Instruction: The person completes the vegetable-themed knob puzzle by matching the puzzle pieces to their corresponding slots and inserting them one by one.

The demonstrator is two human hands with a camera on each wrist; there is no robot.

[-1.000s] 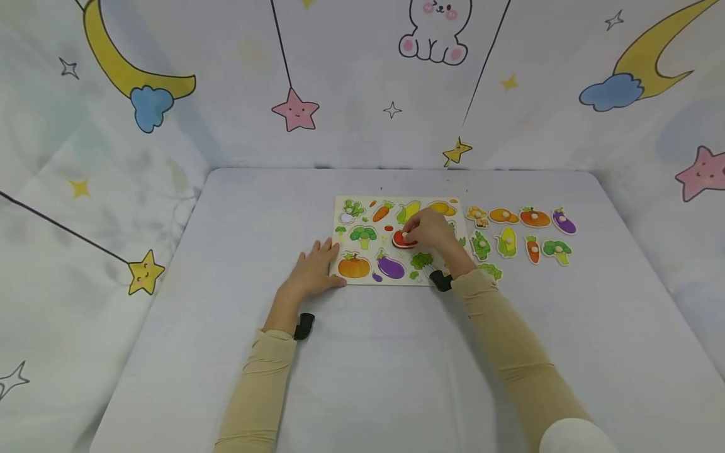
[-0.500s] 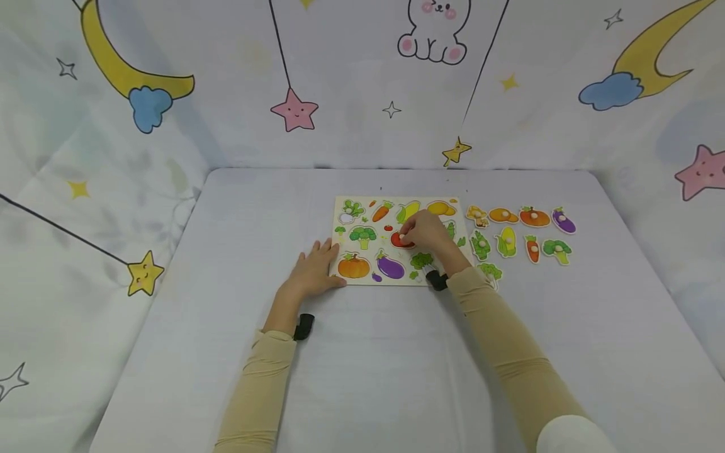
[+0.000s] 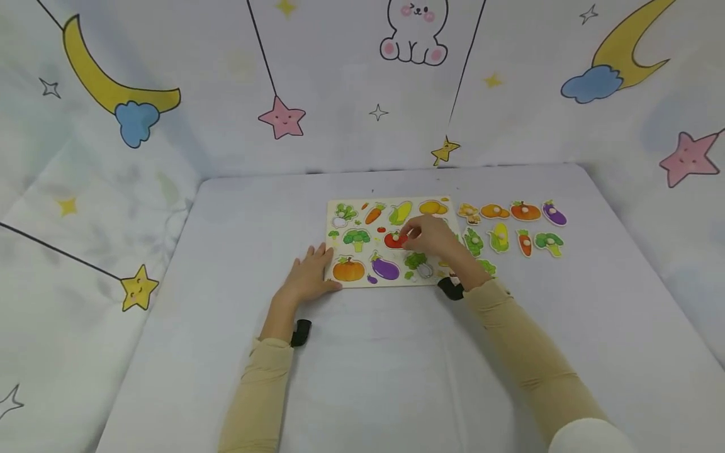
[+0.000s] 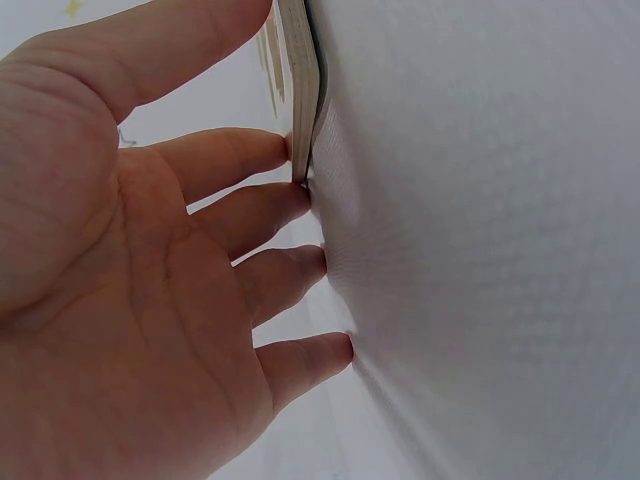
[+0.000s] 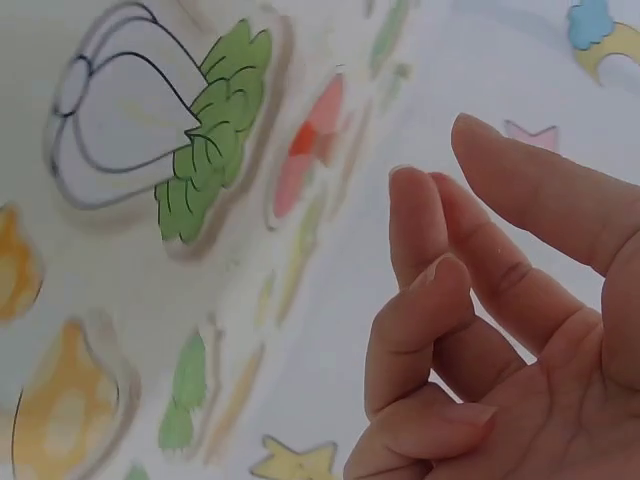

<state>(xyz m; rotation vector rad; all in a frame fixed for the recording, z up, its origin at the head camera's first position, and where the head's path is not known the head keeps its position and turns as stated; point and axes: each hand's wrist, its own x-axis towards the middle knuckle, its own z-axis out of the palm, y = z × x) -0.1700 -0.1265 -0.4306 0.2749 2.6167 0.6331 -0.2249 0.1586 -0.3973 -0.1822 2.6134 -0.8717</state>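
A vegetable puzzle board [image 3: 375, 244] lies on the table in the head view. On its tomato spot sits a tomato piece [image 3: 392, 240] with a pale round knob. My right hand [image 3: 433, 238] is just to the right of that piece, over the board. In the right wrist view its thumb and index finger [image 5: 500, 255] stand apart with nothing between them, and the other fingers are loosely curled. At the board's left edge rests my left hand [image 3: 308, 275], fingers spread. Its fingertips touch the table and the board's edge [image 4: 303, 100] in the left wrist view.
Right of the board lie several loose knobbed pieces, among them a pumpkin [image 3: 525, 211], an eggplant [image 3: 554, 213], a corn [image 3: 500, 238], a carrot [image 3: 525, 243] and a broccoli [image 3: 549, 243]. A patterned cloth backdrop stands behind the white table [image 3: 385, 365].
My right hand has let go of the tomato piece, which lies on its spot, and has drawn slightly right. My left hand stays at the board's edge. The head view has shifted a little.
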